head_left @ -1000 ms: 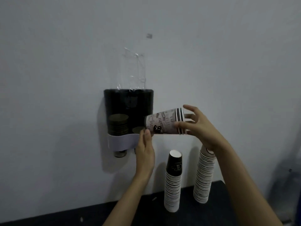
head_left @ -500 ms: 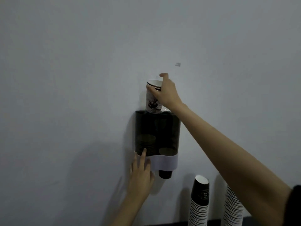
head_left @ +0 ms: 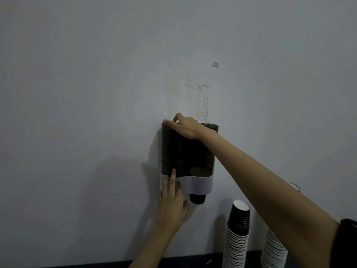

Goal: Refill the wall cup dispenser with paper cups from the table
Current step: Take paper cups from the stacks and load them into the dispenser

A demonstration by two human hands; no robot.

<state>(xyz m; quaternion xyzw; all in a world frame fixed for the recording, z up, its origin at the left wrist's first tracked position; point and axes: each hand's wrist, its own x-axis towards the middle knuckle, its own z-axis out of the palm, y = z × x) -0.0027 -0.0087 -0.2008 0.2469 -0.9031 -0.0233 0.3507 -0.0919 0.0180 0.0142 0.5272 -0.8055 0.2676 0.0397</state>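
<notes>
Dispenser [head_left: 188, 151], dark and translucent with a white band [head_left: 197, 184] across its lower part, hangs on the wall [head_left: 77, 93]. Right hand [head_left: 186, 127] rests over the top opening of the left tube, fingers curled downward; whether it holds a cup cannot be told. Left hand [head_left: 172, 204] lies flat and open against the lower left of the dispenser, holding nothing. One dark cup [head_left: 197, 198] protrudes below the right tube. Two stacks of paper cups [head_left: 236, 238] stand on the table [head_left: 193, 263] at lower right, well apart from the dispenser.
</notes>
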